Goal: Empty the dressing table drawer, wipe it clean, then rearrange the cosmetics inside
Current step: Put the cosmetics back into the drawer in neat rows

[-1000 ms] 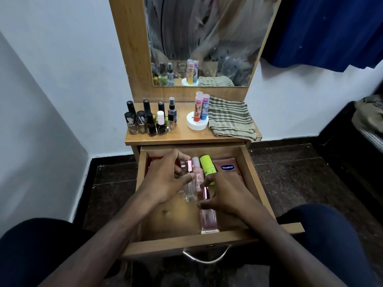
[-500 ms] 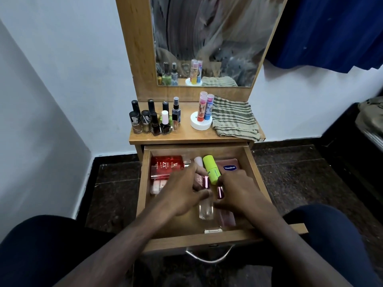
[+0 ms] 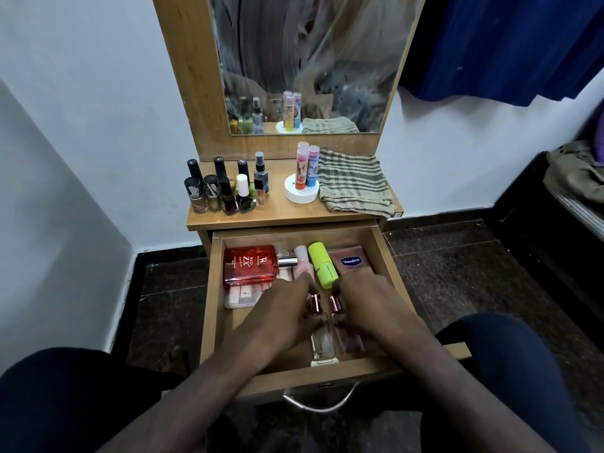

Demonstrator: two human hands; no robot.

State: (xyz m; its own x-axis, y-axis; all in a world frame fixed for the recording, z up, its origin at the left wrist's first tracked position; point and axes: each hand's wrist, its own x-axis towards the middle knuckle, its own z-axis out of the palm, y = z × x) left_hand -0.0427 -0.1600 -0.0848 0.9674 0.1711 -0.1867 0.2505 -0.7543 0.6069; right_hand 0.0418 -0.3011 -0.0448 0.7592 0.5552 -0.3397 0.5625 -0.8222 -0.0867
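Left hand (image 3: 287,317): gripping the clear bottle (image 3: 322,343), aligning it.
Right hand (image 3: 366,305): gripping the pink bottle (image 3: 348,338) alongside.
Drawer (image 3: 209,302): open at 6 o'clock below the counter (image 3: 281,212); cosmetics apparently being rearranged.

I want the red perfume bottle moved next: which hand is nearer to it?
Left. The left hand lies just below the red perfume bottle, fingers near its silver cap. The right hand is farther right, beyond the green tube.
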